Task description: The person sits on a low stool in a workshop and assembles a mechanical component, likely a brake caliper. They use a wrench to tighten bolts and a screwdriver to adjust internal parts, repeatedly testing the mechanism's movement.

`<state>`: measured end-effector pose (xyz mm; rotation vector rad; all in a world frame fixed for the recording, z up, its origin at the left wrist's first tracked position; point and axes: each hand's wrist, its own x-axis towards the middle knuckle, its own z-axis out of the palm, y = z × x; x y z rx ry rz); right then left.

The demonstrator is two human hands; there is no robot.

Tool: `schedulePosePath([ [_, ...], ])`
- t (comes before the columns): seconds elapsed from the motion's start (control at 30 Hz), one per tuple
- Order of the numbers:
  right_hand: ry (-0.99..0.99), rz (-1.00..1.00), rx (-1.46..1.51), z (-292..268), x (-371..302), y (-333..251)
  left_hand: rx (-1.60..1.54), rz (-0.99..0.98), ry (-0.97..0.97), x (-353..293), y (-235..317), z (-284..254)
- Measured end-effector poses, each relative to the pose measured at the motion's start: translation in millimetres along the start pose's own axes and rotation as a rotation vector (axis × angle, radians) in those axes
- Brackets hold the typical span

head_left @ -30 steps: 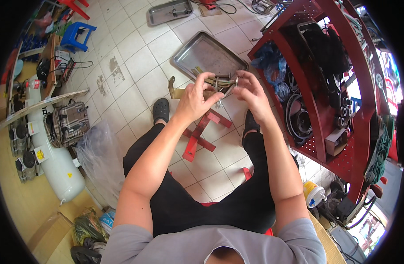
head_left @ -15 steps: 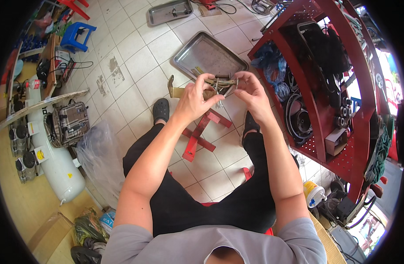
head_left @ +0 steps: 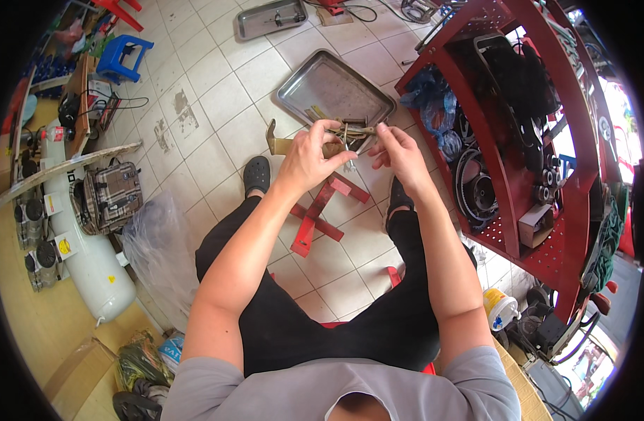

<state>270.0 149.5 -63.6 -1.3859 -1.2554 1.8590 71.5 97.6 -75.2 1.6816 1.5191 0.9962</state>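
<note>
My left hand (head_left: 309, 156) is closed around a slim metal rod (head_left: 346, 133), thumb below and index finger above. Across from it, my right hand (head_left: 405, 156) has its fingers curled beside the right end of the metal assembly. One fingertip touches that end; anything small between the fingers is hidden. The assembly joins a dull brass-coloured bracket (head_left: 283, 146), which has an upturned hook at its left end, with several thin metal pieces. Beneath my hands, a red metal stand (head_left: 323, 214) with crossed feet rests on the floor between my shoes.
A shallow metal tray (head_left: 336, 84) lies just beyond my hands, and a smaller tray (head_left: 271, 19) holds metal parts farther off. On the right rises a red perforated rack (head_left: 490, 140) full of parts. A blue stool (head_left: 125, 57) and a white tank (head_left: 97, 274) stand left.
My right hand has changed its grip: the index finger now reaches to the assembly's right end while the other fingers curl lower. The left hand stays in place.
</note>
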Motion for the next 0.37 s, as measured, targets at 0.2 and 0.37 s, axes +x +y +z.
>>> schedulePosePath([
  [0.2,0.062,-0.187,0.131,9.4,-5.7,-8.4,0.04,0.04,0.039,-0.9,-8.7,2.5],
  [0.37,-0.058,-0.074,0.018,-2.1,0.8,6.8,-0.028,-0.012,-0.004,-0.3,-6.5,1.7],
])
